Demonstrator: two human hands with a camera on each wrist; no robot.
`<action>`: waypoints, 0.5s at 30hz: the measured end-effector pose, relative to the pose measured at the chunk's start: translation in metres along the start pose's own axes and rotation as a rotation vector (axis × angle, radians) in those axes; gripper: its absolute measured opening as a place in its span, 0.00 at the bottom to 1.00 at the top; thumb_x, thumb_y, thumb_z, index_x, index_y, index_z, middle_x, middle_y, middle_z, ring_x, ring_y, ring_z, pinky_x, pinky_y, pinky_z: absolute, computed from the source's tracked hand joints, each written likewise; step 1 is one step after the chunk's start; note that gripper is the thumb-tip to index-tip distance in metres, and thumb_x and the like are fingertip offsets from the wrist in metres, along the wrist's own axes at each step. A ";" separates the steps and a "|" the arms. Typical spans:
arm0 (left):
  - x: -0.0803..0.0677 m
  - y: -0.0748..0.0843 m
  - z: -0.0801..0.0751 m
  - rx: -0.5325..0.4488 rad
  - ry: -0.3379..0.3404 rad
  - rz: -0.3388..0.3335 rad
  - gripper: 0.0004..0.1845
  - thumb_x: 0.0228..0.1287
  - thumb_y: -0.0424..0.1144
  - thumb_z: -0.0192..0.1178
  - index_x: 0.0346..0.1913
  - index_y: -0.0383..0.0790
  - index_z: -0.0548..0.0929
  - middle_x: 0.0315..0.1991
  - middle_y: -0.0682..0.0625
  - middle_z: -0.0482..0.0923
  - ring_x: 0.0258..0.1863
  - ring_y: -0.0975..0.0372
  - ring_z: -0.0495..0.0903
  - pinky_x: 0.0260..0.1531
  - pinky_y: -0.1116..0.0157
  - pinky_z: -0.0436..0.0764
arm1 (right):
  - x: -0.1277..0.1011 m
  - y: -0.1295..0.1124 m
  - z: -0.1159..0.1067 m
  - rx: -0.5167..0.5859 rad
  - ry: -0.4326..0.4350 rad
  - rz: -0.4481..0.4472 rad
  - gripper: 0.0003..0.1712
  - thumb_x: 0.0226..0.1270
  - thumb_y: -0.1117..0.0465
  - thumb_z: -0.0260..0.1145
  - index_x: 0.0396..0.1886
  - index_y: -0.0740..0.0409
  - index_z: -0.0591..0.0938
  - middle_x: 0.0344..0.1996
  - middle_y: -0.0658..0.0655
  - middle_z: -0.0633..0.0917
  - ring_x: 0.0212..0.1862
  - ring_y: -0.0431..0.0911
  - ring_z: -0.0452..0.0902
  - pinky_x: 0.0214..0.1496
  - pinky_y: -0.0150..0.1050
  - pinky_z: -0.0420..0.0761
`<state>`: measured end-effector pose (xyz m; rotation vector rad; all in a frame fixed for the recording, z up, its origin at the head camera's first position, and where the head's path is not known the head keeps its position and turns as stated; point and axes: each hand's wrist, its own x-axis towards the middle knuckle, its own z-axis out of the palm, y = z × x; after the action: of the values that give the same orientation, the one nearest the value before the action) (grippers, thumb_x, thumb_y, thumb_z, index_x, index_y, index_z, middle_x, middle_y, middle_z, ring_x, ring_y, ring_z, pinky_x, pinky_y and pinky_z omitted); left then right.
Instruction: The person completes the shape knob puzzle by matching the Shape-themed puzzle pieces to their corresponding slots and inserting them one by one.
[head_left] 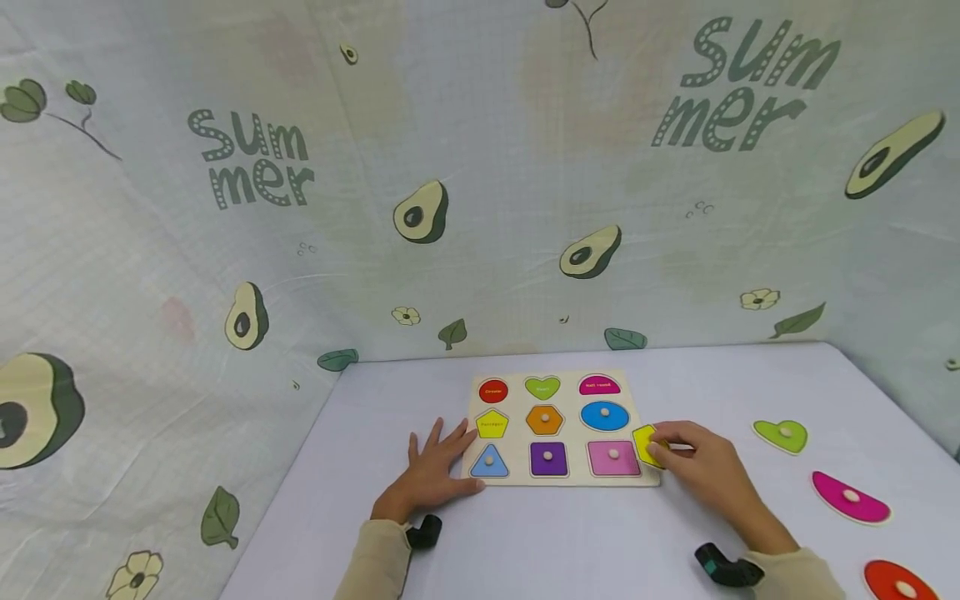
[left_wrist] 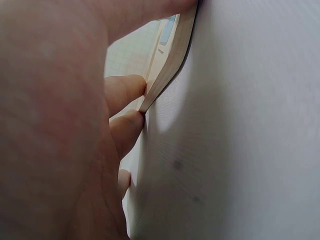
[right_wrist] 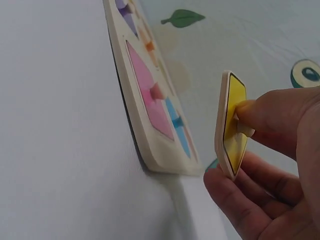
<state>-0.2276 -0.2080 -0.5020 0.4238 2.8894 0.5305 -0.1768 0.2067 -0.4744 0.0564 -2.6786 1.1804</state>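
Two hands at a shape puzzle

Right hand (head_left: pixel 701 467) pinches the yellow pentagon piece (right_wrist: pixel 232 125) by its peg, lifted beside the puzzle board (head_left: pixel 558 479). Left hand (head_left: pixel 435 471) lies flat, fingers straight, touching the board's left edge. Green heart piece (head_left: pixel 780 435), pink half-circle piece (head_left: pixel 851 498) and red circle piece (head_left: pixel 900 582) lie on the counter (head_left: pixel 570 542).

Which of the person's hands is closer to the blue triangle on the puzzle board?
Left. The left hand lies flat beside the blue triangle; the right hand holds a yellow piece across the board.
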 end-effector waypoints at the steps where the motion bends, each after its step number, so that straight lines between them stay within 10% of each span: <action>1: 0.000 0.000 0.000 -0.003 -0.001 0.001 0.49 0.53 0.70 0.63 0.78 0.60 0.62 0.80 0.58 0.51 0.79 0.47 0.33 0.67 0.33 0.24 | 0.002 -0.002 0.003 0.003 0.003 -0.005 0.17 0.66 0.50 0.72 0.46 0.57 0.86 0.51 0.60 0.85 0.52 0.57 0.81 0.48 0.48 0.85; 15: 0.000 -0.002 0.001 0.002 0.008 0.002 0.49 0.53 0.70 0.62 0.78 0.61 0.62 0.79 0.59 0.51 0.79 0.48 0.33 0.67 0.34 0.25 | 0.013 -0.021 0.020 0.035 -0.026 -0.009 0.19 0.67 0.48 0.70 0.47 0.57 0.86 0.49 0.58 0.85 0.54 0.56 0.78 0.53 0.54 0.83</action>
<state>-0.2281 -0.2088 -0.5040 0.4264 2.8977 0.5302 -0.1904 0.1782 -0.4697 0.0892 -2.6778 1.2318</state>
